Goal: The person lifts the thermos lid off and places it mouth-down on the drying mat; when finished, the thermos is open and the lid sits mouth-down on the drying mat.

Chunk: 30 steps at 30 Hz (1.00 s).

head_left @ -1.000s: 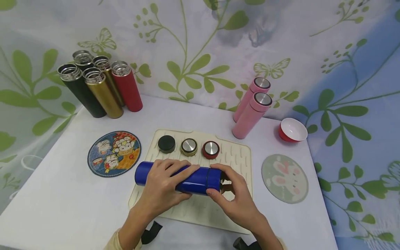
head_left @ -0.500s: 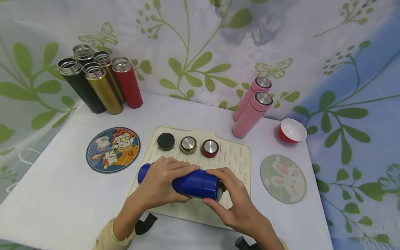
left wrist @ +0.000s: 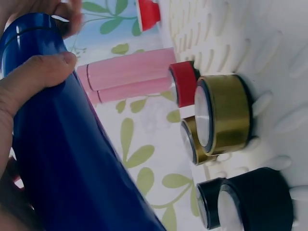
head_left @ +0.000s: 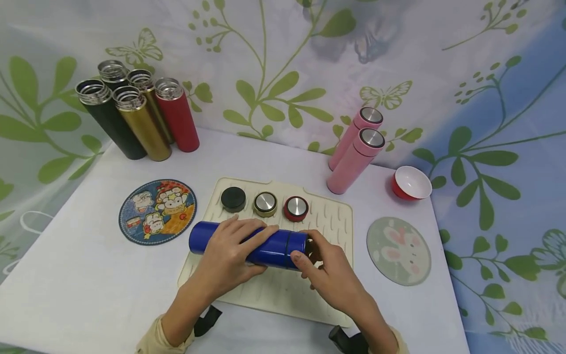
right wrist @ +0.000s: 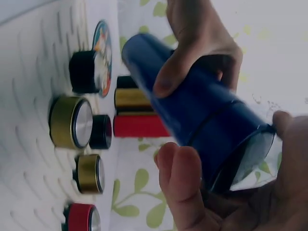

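A blue vacuum flask (head_left: 201,237) is held on its side above the cream mat (head_left: 283,300), its lid (right wrist: 233,144) pointing right. My left hand (head_left: 232,250) grips the flask's body from above, thumb on the near side. At the other end, my right hand (head_left: 329,269) holds the lid by its edge, thumb and fingers curled about it; part of the lid's end shows between them in the right wrist view. Behind the flask are a black lid (head_left: 233,198), a gold lid (head_left: 265,203) and a red lid (head_left: 296,208). More lids, black (right wrist: 83,72) and gold (right wrist: 70,122), show in the wrist views.
Uncapped black (head_left: 117,128), gold (head_left: 143,130) and red flasks (head_left: 179,120) stand back left. Two pink flasks (head_left: 355,160) with lids stand back right, near a red bowl (head_left: 404,187). Round mats lie left (head_left: 157,211) and right (head_left: 399,250). A patterned cloth (head_left: 265,64) hangs behind.
The flask's lid end dipped toward me half a second ago and is now raised nearly level. My right thumb has shifted up from the lid's lower edge onto its near side.
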Motion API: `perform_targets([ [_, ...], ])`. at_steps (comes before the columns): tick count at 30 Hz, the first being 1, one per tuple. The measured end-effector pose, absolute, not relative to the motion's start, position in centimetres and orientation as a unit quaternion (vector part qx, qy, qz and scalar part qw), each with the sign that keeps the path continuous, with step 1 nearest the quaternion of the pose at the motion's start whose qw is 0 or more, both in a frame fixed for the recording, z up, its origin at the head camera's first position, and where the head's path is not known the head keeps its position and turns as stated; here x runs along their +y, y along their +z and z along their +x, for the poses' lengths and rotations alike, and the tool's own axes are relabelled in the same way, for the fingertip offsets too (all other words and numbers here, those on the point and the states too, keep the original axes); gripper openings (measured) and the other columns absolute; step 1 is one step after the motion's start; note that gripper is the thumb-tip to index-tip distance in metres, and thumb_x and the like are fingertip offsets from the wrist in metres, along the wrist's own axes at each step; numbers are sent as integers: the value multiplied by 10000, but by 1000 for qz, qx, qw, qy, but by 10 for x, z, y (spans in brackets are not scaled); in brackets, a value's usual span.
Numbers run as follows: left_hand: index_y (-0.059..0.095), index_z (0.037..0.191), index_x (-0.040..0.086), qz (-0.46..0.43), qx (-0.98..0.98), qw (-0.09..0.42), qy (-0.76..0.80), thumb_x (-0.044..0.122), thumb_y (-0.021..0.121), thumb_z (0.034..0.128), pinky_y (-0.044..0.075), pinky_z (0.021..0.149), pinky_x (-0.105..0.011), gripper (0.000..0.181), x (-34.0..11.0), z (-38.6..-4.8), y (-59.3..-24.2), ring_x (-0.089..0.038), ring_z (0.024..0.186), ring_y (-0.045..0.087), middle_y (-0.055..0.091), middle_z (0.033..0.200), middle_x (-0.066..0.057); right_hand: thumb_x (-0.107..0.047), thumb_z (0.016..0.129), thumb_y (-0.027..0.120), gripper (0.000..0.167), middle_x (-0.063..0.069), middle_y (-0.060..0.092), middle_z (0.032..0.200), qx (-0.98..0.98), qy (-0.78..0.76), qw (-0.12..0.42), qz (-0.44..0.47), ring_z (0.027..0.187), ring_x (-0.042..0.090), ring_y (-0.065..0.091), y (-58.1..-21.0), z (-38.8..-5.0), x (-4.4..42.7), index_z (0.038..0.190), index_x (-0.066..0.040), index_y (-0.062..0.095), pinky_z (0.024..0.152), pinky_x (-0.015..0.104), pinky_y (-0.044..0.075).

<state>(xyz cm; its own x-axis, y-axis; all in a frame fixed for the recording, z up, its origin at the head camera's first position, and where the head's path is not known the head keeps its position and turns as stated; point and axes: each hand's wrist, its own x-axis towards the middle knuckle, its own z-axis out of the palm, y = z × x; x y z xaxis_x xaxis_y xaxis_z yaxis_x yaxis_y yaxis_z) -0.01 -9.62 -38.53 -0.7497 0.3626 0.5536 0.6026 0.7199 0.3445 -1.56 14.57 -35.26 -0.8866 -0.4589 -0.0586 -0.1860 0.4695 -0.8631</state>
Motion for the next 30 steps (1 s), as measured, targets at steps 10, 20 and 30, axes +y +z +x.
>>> perform_targets([
  [10,661,1318,259,-283,-901,202,-258,375,960,599,466,940,-478,787,-93,-2,-376,-247,1103,623,691,1181,-12,-253,920,737,433,2,650,1071,812,-518,107,-245,857,188,639,-361,-12,156,1303,-207,540,626,323,563],
  [20,654,1341,252,-261,-907,107,-314,380,958,623,469,981,-498,790,-101,3,-377,-208,1131,619,688,1226,11,-140,801,843,741,-9,530,1334,801,-442,-14,-403,1119,161,562,-357,-11,155,1451,-142,488,807,311,560],
  [30,637,1355,233,-272,-909,164,-269,393,945,643,470,985,-490,793,-95,5,-376,-228,1120,615,685,1217,-14,-362,974,655,398,19,680,962,840,-476,158,-206,719,165,649,-350,-11,149,1314,-187,545,521,338,553],
])
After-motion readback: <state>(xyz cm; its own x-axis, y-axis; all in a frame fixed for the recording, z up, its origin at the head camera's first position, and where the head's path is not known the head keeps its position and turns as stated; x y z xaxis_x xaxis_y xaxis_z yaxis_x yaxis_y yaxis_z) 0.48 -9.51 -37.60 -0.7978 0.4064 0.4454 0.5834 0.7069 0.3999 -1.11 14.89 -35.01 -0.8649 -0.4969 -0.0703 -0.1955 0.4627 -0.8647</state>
